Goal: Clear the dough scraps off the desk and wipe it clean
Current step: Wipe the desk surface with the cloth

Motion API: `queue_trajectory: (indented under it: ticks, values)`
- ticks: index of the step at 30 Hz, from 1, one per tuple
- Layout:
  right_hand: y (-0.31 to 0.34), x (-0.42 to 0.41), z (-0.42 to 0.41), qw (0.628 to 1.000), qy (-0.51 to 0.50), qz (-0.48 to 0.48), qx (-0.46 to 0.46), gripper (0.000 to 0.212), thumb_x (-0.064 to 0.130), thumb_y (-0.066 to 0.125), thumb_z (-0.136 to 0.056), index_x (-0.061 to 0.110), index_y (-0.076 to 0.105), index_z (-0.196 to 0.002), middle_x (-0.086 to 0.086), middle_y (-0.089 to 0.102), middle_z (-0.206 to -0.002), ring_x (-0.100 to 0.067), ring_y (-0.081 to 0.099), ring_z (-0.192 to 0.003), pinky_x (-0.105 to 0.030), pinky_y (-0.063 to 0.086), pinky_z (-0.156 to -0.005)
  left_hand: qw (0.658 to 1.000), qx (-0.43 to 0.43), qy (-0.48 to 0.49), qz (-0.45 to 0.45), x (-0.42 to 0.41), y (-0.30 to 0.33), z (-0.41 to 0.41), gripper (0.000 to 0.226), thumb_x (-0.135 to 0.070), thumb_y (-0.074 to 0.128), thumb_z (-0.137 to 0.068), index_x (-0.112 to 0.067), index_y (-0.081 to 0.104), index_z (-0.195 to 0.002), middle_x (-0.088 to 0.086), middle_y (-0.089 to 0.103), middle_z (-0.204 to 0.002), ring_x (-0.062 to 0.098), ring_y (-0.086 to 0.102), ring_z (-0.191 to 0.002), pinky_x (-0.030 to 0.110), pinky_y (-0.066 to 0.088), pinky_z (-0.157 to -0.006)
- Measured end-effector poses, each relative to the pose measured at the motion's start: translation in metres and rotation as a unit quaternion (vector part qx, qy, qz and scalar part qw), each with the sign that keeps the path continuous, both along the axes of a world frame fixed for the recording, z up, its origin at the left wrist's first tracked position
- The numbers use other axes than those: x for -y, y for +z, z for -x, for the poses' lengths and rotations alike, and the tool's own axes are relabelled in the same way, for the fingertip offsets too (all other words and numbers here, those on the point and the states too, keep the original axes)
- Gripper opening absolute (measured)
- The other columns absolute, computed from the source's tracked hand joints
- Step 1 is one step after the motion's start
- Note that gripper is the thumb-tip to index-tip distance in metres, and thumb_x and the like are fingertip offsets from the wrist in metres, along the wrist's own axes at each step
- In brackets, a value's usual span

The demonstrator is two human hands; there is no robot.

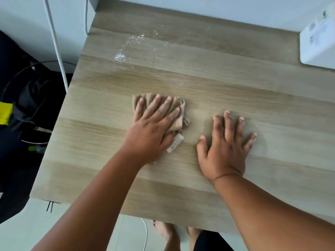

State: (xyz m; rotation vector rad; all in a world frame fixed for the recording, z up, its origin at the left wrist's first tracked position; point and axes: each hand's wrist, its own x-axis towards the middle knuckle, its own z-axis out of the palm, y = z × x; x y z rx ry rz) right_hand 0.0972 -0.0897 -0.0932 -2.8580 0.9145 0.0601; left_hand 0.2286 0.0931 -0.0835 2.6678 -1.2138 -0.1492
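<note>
The wooden desk fills most of the view, its pale and darker grain bands running across from nine o'clock to three o'clock. At about nine o'clock, off the desk's left edge, lies a dark bag with a yellow patch and black cables over it. A white appliance sits on the desk's corner at two o'clock, only partly in view. A white cable runs down along the desk's left side at ten o'clock. The left hand, near the centre of the desk, lies flat with its fingers straight and spread, pressing down on a tan cloth; the cloth is bunched under the palm and fingers and shows past the fingertips toward twelve o'clock and past the hand toward three o'clock. The right hand, just beside it at four o'clock of centre, rests palm-down on the bare wood with fingers straight and splayed, grasping nothing. A small white label on the cloth sticks out beside the left thumb. A scatter of white flour and dough crumbs lies on the desk at eleven o'clock, well apart from both hands, in a curved trail with its thickest patch at the lower left end.
</note>
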Motion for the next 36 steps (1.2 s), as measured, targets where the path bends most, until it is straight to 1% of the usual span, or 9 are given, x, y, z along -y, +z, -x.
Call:
queue_trajectory:
  ticks: [3, 6, 11, 15, 18, 23, 28, 31, 36]
  values:
    - [0.0, 0.0, 0.0, 1.0, 0.0, 0.004, 0.003, 0.073, 0.056, 0.035, -0.092, 0.024, 0.032, -0.157, -0.002, 0.016, -0.172, -0.038, 0.003, -0.159, -0.074, 0.006, -0.119, 0.997, 0.014, 0.035, 0.063, -0.035, -0.004, 0.026, 0.05, -0.042, 0.057, -0.101, -0.021, 0.057, -0.147, 0.004, 0.043, -0.161, 0.027, 0.031, -0.154, 0.06, 0.026, -0.122]
    - [0.0, 0.0, 0.001, 1.0, 0.0, 0.002, 0.005, 0.074, 0.056, 0.036, -0.091, 0.024, 0.032, -0.158, -0.003, 0.016, -0.172, -0.038, 0.003, -0.159, -0.074, 0.006, -0.119, 0.994, 0.029, 0.092, 0.059, -0.08, -0.002, 0.025, 0.049, -0.042, 0.05, -0.103, -0.02, 0.058, -0.146, 0.004, 0.044, -0.16, 0.026, 0.034, -0.153, 0.06, 0.028, -0.121]
    - [0.001, 0.001, 0.0, 1.0, 0.004, -0.001, 0.001, 0.074, 0.056, 0.035, -0.092, 0.024, 0.031, -0.159, -0.003, 0.015, -0.172, -0.038, 0.001, -0.159, -0.073, 0.004, -0.12, 0.971, -0.01, 0.24, -0.014, -0.108, 0.012, -0.038, 0.064, -0.04, 0.04, -0.095, -0.019, 0.044, -0.155, 0.01, 0.032, -0.167, 0.031, 0.022, -0.157, 0.059, 0.014, -0.125]
    - [0.003, 0.001, 0.001, 1.0, 0.005, -0.003, 0.004, 0.074, 0.056, 0.035, -0.092, 0.024, 0.031, -0.159, -0.003, 0.015, -0.172, -0.038, 0.001, -0.159, -0.073, 0.004, -0.12, 0.954, -0.036, 0.291, -0.063, -0.076, 0.016, -0.103, 0.074, -0.045, 0.031, -0.09, -0.027, 0.025, -0.161, 0.005, 0.014, -0.172, 0.028, 0.008, -0.158, 0.064, 0.008, -0.124]
    - [0.003, 0.001, 0.002, 1.0, 0.006, -0.002, 0.0, 0.074, 0.056, 0.035, -0.092, 0.024, 0.031, -0.159, -0.003, 0.015, -0.172, -0.038, 0.001, -0.159, -0.073, 0.004, -0.12, 0.944, -0.073, 0.313, -0.068, -0.045, 0.016, -0.137, 0.08, -0.047, 0.026, -0.087, -0.031, 0.014, -0.164, 0.002, 0.003, -0.174, 0.026, -0.002, -0.16, 0.06, -0.002, -0.126]
    - [0.004, 0.001, 0.002, 1.0, 0.006, -0.001, 0.003, 0.074, 0.055, 0.035, -0.093, 0.023, 0.032, -0.159, -0.004, 0.017, -0.172, -0.039, 0.003, -0.159, -0.074, 0.006, -0.119, 0.981, -0.068, 0.165, -0.077, -0.009, 0.016, -0.118, 0.08, -0.047, 0.027, -0.088, -0.029, 0.015, -0.165, 0.002, 0.0, -0.174, 0.025, -0.004, -0.16, 0.054, -0.003, -0.128]
    - [0.004, 0.002, 0.002, 1.0, 0.006, -0.001, 0.005, 0.073, 0.055, 0.037, -0.093, 0.023, 0.032, -0.158, -0.004, 0.018, -0.172, -0.039, 0.003, -0.159, -0.074, 0.005, -0.119, 0.999, -0.012, 0.016, -0.031, -0.024, 0.016, -0.039, 0.071, -0.044, 0.037, -0.093, -0.02, 0.035, -0.16, 0.007, 0.021, -0.17, 0.031, 0.014, -0.159, 0.06, 0.015, -0.125]
    - [0.004, 0.002, 0.002, 1.0, 0.01, 0.001, 0.0, 0.074, 0.055, 0.038, -0.092, 0.024, 0.032, -0.159, -0.005, 0.017, -0.172, -0.039, 0.002, -0.159, -0.073, 0.004, -0.12, 0.997, 0.0, -0.06, -0.049, -0.06, 0.013, -0.003, 0.07, -0.043, 0.042, -0.096, -0.02, 0.031, -0.161, 0.006, 0.02, -0.171, 0.03, 0.013, -0.159, 0.064, 0.021, -0.123]
    - [0.006, 0.002, 0.0, 1.0, 0.013, 0.002, -0.007, 0.073, 0.056, 0.039, -0.093, 0.023, 0.035, -0.159, -0.005, 0.017, -0.172, -0.039, 0.003, -0.159, -0.074, 0.004, -0.119, 0.996, -0.003, -0.063, -0.07, -0.115, 0.019, -0.021, 0.069, -0.052, 0.035, -0.1, -0.022, 0.029, -0.162, 0.004, 0.021, -0.171, 0.03, 0.019, -0.158, 0.067, 0.024, -0.12]
